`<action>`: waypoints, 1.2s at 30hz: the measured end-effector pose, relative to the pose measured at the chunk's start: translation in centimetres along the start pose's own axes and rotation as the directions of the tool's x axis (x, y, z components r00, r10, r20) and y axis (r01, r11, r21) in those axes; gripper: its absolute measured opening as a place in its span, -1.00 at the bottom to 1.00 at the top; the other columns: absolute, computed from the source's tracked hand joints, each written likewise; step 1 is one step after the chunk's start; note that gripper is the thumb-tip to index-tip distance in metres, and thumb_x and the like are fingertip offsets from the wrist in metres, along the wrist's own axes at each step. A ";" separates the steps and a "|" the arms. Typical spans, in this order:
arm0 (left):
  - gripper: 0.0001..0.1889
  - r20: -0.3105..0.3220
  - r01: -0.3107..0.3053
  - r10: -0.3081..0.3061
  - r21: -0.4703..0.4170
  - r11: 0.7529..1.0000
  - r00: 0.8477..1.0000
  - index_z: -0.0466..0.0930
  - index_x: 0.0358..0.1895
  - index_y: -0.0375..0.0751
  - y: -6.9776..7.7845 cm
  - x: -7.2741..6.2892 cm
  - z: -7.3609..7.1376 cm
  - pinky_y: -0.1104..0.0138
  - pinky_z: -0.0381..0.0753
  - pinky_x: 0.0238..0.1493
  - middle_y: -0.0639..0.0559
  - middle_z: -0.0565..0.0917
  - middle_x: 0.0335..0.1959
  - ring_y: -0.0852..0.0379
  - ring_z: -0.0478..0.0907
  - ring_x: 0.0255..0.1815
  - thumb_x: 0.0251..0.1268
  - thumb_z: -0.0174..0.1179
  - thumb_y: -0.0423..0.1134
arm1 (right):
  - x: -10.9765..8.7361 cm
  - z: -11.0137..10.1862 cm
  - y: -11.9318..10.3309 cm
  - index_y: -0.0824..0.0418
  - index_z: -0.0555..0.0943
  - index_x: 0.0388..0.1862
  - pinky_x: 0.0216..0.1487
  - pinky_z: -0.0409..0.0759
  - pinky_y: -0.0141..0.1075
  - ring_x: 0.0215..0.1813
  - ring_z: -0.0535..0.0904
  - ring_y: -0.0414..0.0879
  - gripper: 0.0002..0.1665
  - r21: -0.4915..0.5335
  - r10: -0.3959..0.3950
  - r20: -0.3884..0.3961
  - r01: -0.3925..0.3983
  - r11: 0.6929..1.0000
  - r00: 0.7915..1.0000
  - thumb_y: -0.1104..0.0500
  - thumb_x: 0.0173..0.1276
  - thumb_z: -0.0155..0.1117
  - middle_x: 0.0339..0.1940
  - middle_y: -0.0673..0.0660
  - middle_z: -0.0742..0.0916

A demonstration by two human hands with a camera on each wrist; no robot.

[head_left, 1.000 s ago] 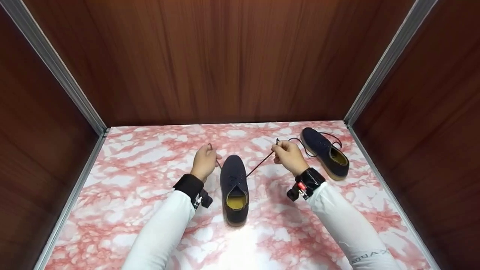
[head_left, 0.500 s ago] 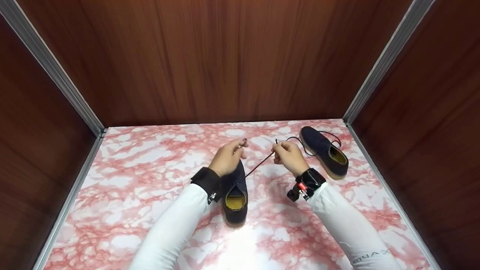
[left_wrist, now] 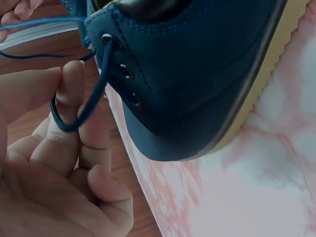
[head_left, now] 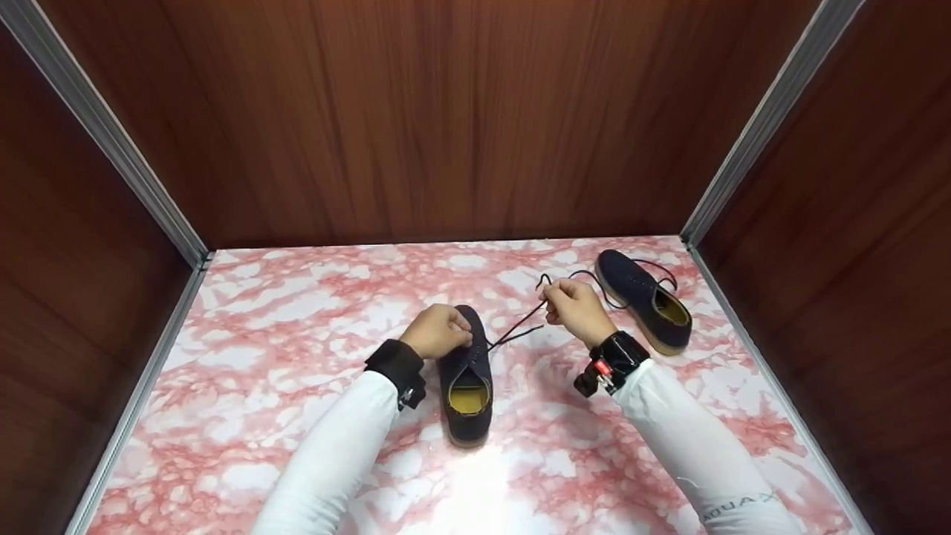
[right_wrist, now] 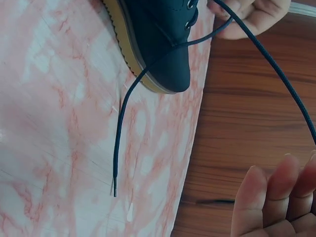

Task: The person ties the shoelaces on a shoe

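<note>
Ideally, I'd be pulling the lace (left_wrist: 102, 79) lightly and evenly, crossing it close to the shoe (head_left: 479, 364), which is sitting centrally, toe pointing far. The left hand (head_left: 438, 331) is reaching over from the left, closed in a pinch on the lace; the right hand (head_left: 576, 305) is hovering farther right, gripping the other strand (head_left: 518, 325). A loose end (right_wrist: 117, 148) is trailing right.

One near shoe (head_left: 468, 374) at six o'clock and one far shoe (head_left: 643, 299) at three make two, with one lace (right_wrist: 117, 138) per shoe. One left hand (head_left: 438, 331) at seven o'clock and one right hand (head_left: 576, 306) at four make two, with two sleeves (head_left: 327, 449), two wristbands (head_left: 392, 364) and two small cameras (head_left: 586, 383). There is one desk (head_left: 297, 327), three wooden panels (head_left: 446, 126) at nine, twelve and three, and four metal rails (head_left: 111, 134).
</note>
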State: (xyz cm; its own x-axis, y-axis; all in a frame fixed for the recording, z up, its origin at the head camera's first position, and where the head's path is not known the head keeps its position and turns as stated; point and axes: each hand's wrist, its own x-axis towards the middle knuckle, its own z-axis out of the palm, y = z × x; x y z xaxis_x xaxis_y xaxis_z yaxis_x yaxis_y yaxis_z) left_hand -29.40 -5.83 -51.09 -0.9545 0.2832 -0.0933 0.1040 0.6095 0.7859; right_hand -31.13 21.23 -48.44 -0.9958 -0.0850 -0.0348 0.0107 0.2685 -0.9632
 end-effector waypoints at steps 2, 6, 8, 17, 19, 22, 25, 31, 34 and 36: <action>-0.91 -0.005 0.001 -0.001 -0.008 1.000 1.000 0.81 -0.28 -0.21 -0.2 -0.2 -0.2 0.42 0.58 -0.21 0.00 0.85 -0.37 0.24 0.65 -0.34 0.25 0.39 -0.26 | 0.0 0.0 -0.2 0.30 0.62 -0.31 -0.28 0.69 -0.34 -0.47 0.58 -0.19 -0.70 -0.014 -0.006 0.007 0.006 1.000 1.000 0.17 0.60 0.09 -0.54 -0.03 0.57; -0.86 -0.013 0.010 -0.011 -0.019 1.000 1.000 0.81 -0.36 -0.15 -0.5 -0.4 -0.4 0.45 0.49 -0.22 0.02 0.85 -0.41 0.27 0.65 -0.30 0.32 0.39 -0.18 | 0.2 0.1 -0.7 0.22 0.62 -0.36 -0.31 0.68 -0.37 -0.47 0.58 -0.17 -0.72 -0.056 -0.027 0.021 0.028 0.998 0.999 0.18 0.58 0.10 -0.52 -0.02 0.59; -0.85 0.006 0.008 -0.008 -0.047 0.999 1.000 0.79 -0.32 -0.18 -0.5 -0.4 -0.2 0.47 0.48 -0.24 -0.02 0.86 -0.40 0.27 0.69 -0.29 0.37 0.36 -0.19 | 0.3 0.0 -0.8 0.21 0.63 -0.35 -0.32 0.68 -0.37 -0.46 0.59 -0.16 -0.72 -0.096 -0.042 0.027 0.044 0.994 0.999 0.17 0.59 0.11 -0.52 -0.02 0.61; -0.74 0.060 -0.036 0.043 -0.103 0.994 0.997 0.79 -0.08 -0.24 -0.4 -0.5 1.0 0.44 0.61 -0.11 -0.04 0.84 -0.22 0.21 0.72 -0.18 0.21 0.48 -0.21 | 1.5 0.4 -1.4 0.30 0.68 -0.27 -0.41 0.51 -0.46 -0.49 0.51 -0.24 -0.69 -0.291 -0.104 0.086 0.124 0.949 0.991 0.17 0.60 0.08 -0.57 -0.06 0.57; -0.72 0.042 -0.036 0.039 -0.081 0.996 0.998 0.80 -0.13 -0.19 -0.3 -0.6 1.4 0.40 0.63 -0.06 0.01 0.84 -0.21 0.22 0.72 -0.14 0.13 0.54 -0.17 | 1.8 0.9 -2.1 0.29 0.70 -0.25 -0.37 0.53 -0.45 -0.48 0.52 -0.25 -0.70 -0.349 -0.112 0.099 0.140 0.927 0.989 0.17 0.58 0.09 -0.55 -0.06 0.59; -0.73 0.005 -0.043 0.043 -0.038 0.998 0.999 0.81 -0.23 -0.12 -0.2 -0.7 1.9 0.37 0.65 -0.07 0.07 0.84 -0.28 0.24 0.72 -0.19 0.04 0.61 -0.11 | 2.1 2.1 -3.5 0.23 0.73 -0.23 -0.32 0.53 -0.43 -0.45 0.54 -0.26 -0.70 -0.427 -0.142 0.129 0.184 0.885 0.981 0.14 0.58 0.11 -0.51 -0.04 0.62; -0.75 -0.031 -0.067 0.066 -0.011 0.998 0.997 0.81 -0.30 -0.10 -0.1 -0.7 2.4 0.39 0.64 -0.18 0.08 0.83 -0.37 0.29 0.68 -0.34 0.01 0.62 -0.09 | 2.3 3.7 -5.4 0.19 0.76 -0.17 -0.29 0.52 -0.41 -0.42 0.55 -0.25 -0.71 -0.446 -0.200 0.203 0.272 0.853 0.959 0.10 0.61 0.13 -0.47 0.00 0.65; -0.84 -0.052 -0.122 0.120 -0.042 0.992 0.991 0.80 -0.37 -0.14 -0.4 -0.7 2.9 0.49 0.54 -0.35 0.05 0.83 -0.46 0.39 0.59 -0.50 0.09 0.57 -0.17 | 1.8 5.4 -7.3 0.14 0.72 0.20 -0.25 0.57 -0.39 -0.36 0.59 -0.14 -0.67 -0.379 -0.246 0.402 0.404 0.832 0.882 0.10 0.67 0.10 -0.42 0.04 0.63; -0.86 -0.052 -0.124 0.120 -0.081 0.989 0.991 0.79 -0.37 -0.16 -0.7 -0.8 2.9 0.51 0.53 -0.37 0.02 0.83 -0.45 0.38 0.61 -0.49 0.12 0.55 -0.20 | 1.7 4.9 -6.8 0.14 0.66 0.29 -0.25 0.58 -0.40 -0.35 0.59 -0.13 -0.64 -0.387 -0.233 0.399 0.394 0.834 0.887 0.12 0.67 0.10 -0.42 0.07 0.63; -0.86 -0.057 -0.109 0.104 -0.099 0.989 0.993 0.79 -0.36 -0.16 -0.9 -0.8 2.9 0.50 0.54 -0.35 0.02 0.84 -0.43 0.37 0.63 -0.46 0.13 0.54 -0.20 | 1.8 4.2 -6.2 0.16 0.66 0.29 -0.26 0.58 -0.40 -0.33 0.59 -0.14 -0.64 -0.396 -0.222 0.371 0.370 0.840 0.902 0.13 0.67 0.11 -0.39 0.10 0.66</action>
State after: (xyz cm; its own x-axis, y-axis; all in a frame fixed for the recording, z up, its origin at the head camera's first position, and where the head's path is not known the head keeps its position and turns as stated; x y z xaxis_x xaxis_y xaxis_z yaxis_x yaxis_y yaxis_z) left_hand -27.92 -4.52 -53.50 -0.9529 0.3023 0.0240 0.1795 0.4986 0.8480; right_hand -32.61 15.37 -43.63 -0.8662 -0.4926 0.0838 -0.3958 0.5739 -0.7169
